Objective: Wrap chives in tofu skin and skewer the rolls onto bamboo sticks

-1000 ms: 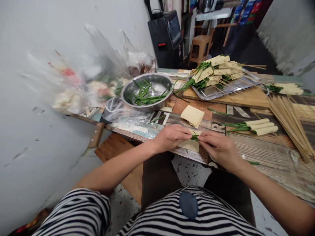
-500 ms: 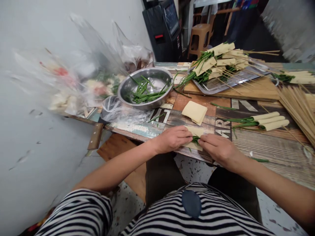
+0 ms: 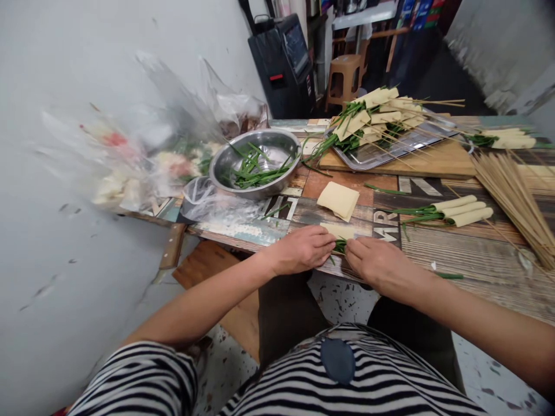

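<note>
At the table's front edge, a pale yellow tofu sheet [image 3: 335, 230] lies between my hands with a bunch of green chives [image 3: 340, 245] across it. My left hand [image 3: 303, 249] pinches the left side of sheet and chives, fingers closed. On the other side, my right hand [image 3: 380, 261] is closed at the right end of the same bundle. The fingers hide most of the sheet's near part. Just beyond lies a small stack of square tofu sheets [image 3: 338, 200]. Finished-looking rolls with chives [image 3: 460, 209] lie to the right.
A steel bowl [image 3: 219, 167] with cut chives stands back left, beside filled plastic bags [image 3: 169, 150]. At the back, a metal tray [image 3: 362, 162] of skewered rolls rests on a wooden board [image 3: 401, 169]. Bamboo skewers [image 3: 514, 202] fan out at right. A knife handle [image 3: 172, 245] overhangs the front edge.
The near part of the tofu sheet has been folded over the chives, and less of it shows now. Both hands stay on the bundle. The view has shifted slightly.
</note>
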A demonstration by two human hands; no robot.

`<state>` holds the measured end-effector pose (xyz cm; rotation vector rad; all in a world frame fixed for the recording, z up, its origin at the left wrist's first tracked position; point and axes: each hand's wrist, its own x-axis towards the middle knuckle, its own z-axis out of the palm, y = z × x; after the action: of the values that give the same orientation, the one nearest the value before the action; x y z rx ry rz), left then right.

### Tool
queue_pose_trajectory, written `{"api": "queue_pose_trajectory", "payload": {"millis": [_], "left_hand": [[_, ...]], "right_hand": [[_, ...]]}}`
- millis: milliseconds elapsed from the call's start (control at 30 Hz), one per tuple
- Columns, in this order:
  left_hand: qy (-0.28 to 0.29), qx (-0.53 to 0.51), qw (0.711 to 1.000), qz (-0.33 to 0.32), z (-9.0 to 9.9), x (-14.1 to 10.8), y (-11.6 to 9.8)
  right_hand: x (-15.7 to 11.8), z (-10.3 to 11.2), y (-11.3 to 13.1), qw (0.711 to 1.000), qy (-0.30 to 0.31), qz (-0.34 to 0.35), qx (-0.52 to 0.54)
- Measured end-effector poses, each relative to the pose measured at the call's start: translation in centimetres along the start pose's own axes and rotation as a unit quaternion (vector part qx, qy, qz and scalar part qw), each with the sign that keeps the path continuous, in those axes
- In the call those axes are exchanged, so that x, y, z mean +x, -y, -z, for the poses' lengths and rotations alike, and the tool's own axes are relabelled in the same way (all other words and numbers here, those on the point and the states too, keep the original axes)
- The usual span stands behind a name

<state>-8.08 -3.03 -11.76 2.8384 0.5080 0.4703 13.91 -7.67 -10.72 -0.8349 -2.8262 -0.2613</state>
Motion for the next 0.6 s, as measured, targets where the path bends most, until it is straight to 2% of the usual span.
{"api": "queue_pose_trajectory", "payload": {"millis": [167, 333, 600], "left_hand": [[-0.028, 0.044, 0.998, 0.026, -0.1, -0.1, -0.7], [-0.105, 0.060, 0.992, 0.026, -0.4, 0.0, -1.0], [-0.197, -0.059, 0.976, 0.073, -0.9, 0.4, -1.3]], "right_hand": [[0.0, -0.1, -0.7, 0.980, -0.027, -0.110, 0.165], [0.0, -0.4, -1.2, 0.943, -0.070, -0.149, 0.289], [-0.5, -0.6, -1.9, 0.901, -0.053, -0.212, 0.375]]}}
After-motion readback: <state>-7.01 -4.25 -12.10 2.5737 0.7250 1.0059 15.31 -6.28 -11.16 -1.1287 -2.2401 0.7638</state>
